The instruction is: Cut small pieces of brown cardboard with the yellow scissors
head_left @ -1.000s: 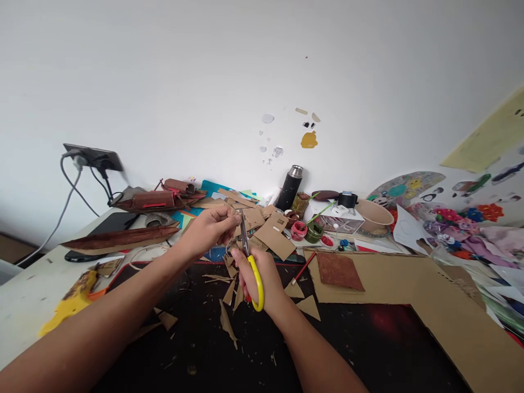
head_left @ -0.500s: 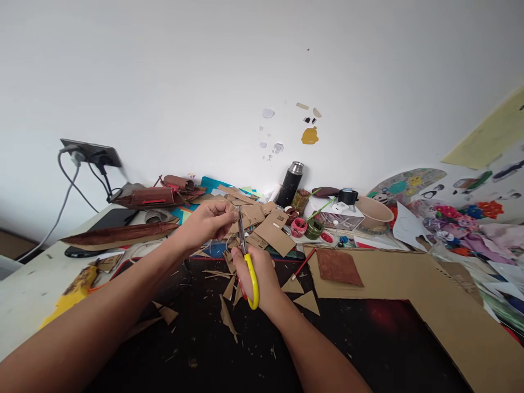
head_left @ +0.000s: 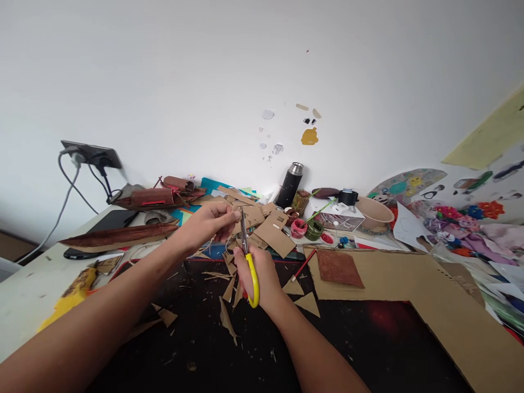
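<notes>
The right hand (head_left: 262, 267) is gripping scissors (head_left: 254, 281), blades (head_left: 244, 234) pointing far, seemingly to meet whatever the left hand (head_left: 210, 222) is pinching, too small to tell.

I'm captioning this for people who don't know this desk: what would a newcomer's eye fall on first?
Probably the yellow-handled scissors near the centre, held in the right grip, with their blades beside the left grip. Next, perhaps, the black vacuum flask at the back by the white wall, then the bright flower-like decorations at the far right.
</notes>
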The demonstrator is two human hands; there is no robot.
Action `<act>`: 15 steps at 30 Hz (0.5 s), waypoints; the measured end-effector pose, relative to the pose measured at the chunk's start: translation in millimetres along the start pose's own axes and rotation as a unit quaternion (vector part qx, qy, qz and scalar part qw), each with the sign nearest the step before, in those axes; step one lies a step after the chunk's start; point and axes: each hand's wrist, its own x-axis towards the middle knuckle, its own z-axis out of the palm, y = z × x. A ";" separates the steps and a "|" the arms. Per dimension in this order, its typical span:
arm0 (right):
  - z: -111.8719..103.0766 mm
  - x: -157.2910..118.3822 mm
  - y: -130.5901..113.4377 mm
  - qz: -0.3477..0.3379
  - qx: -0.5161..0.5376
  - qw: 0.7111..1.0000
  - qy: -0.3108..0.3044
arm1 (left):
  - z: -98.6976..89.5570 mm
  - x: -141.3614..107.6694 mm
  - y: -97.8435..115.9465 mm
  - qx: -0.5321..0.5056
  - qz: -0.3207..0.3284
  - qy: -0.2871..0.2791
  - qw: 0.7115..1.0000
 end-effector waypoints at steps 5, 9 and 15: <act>-2.8 2.3 1.0 0.028 0.019 0.999 -0.022 | 2.3 -0.6 -0.9 -0.007 0.006 -0.010 1.000; -3.8 2.3 1.0 0.046 0.053 0.997 -0.034 | 3.6 -0.7 -3.4 -0.008 0.007 -0.009 1.000; -5.1 3.0 2.0 0.041 0.099 0.993 -0.056 | 10.0 -2.0 -0.8 -0.007 0.030 0.026 0.999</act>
